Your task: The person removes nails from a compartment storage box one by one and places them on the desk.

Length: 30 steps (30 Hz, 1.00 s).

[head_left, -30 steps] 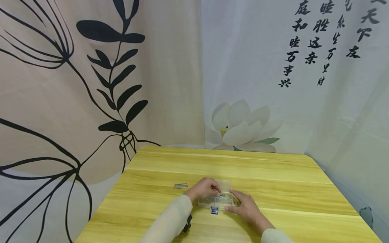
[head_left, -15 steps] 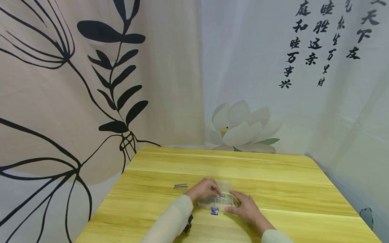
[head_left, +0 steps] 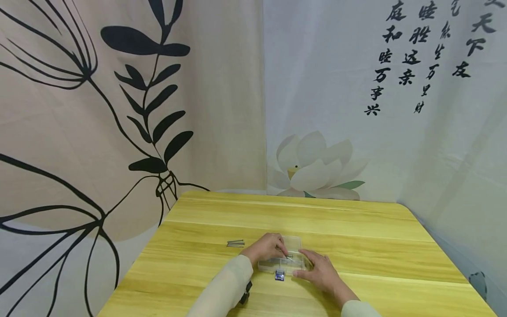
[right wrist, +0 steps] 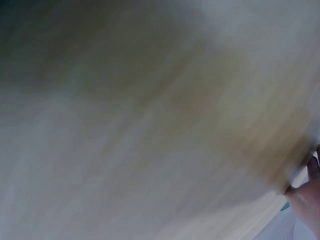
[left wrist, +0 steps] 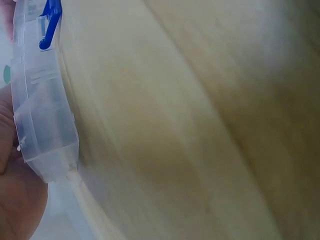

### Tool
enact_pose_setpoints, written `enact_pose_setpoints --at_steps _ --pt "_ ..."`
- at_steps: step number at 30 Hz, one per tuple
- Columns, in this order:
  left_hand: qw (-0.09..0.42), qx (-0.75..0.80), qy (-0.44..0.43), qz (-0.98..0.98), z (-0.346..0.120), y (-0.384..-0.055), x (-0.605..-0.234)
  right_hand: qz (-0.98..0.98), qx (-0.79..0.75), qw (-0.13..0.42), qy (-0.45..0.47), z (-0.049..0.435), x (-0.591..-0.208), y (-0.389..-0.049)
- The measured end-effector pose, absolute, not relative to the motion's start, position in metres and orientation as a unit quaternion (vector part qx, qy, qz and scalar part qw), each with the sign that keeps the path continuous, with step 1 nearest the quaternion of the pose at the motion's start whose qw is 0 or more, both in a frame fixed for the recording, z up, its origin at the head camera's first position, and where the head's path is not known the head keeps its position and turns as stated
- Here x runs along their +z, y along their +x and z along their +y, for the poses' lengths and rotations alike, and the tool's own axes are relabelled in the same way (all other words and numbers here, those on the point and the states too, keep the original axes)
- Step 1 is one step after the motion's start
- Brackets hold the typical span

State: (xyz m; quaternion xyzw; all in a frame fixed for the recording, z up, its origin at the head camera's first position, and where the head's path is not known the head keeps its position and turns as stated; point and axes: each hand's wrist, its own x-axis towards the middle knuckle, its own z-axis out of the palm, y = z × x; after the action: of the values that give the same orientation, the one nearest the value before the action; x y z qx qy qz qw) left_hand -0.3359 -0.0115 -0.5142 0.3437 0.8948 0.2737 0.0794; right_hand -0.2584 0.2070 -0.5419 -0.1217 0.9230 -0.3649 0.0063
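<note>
A clear plastic compartment box (head_left: pixel 269 266) with its lid (head_left: pixel 292 242) raised lies on the table; a blue latch (head_left: pixel 279 275) hangs at its front. My left hand (head_left: pixel 266 247) reaches over the box from the left. Its thumb and fingertips come together on a thin metal nail (head_left: pixel 290 257) inside a compartment; the fingers partly hide it. With thumb in front and fingers behind, my right hand (head_left: pixel 320 270) holds the right end of the box. In the left wrist view, the box's side wall (left wrist: pixel 47 115) and the blue latch (left wrist: pixel 51 25) appear.
Several loose nails (head_left: pixel 235 243) lie on the wooden table (head_left: pixel 356 237) to the left of the box. A black device (head_left: pixel 245 294) is worn under the left wrist. Printed curtains (head_left: pixel 222 110) hang behind the table.
My left fingertips have moved slightly down and right into the compartment. The right hand and the box stay in place.
</note>
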Motion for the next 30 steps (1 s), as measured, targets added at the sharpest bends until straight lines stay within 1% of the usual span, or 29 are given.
enact_pose_setpoints --at_steps 11,25,30 --pt "0.056 0.237 0.367 0.898 -0.0094 -0.3392 -0.517 0.924 -0.363 -0.001 -0.121 0.2071 -0.5409 -0.2581" --pt "0.051 0.212 0.373 0.902 -0.0102 -0.3358 -0.5134 0.921 -0.369 0.008 -0.123 0.209 -0.5425 -0.2595" --pt "0.048 0.225 0.378 0.896 -0.0122 -0.337 -0.5123 0.921 -0.371 0.007 -0.122 0.2086 -0.5419 -0.2596"
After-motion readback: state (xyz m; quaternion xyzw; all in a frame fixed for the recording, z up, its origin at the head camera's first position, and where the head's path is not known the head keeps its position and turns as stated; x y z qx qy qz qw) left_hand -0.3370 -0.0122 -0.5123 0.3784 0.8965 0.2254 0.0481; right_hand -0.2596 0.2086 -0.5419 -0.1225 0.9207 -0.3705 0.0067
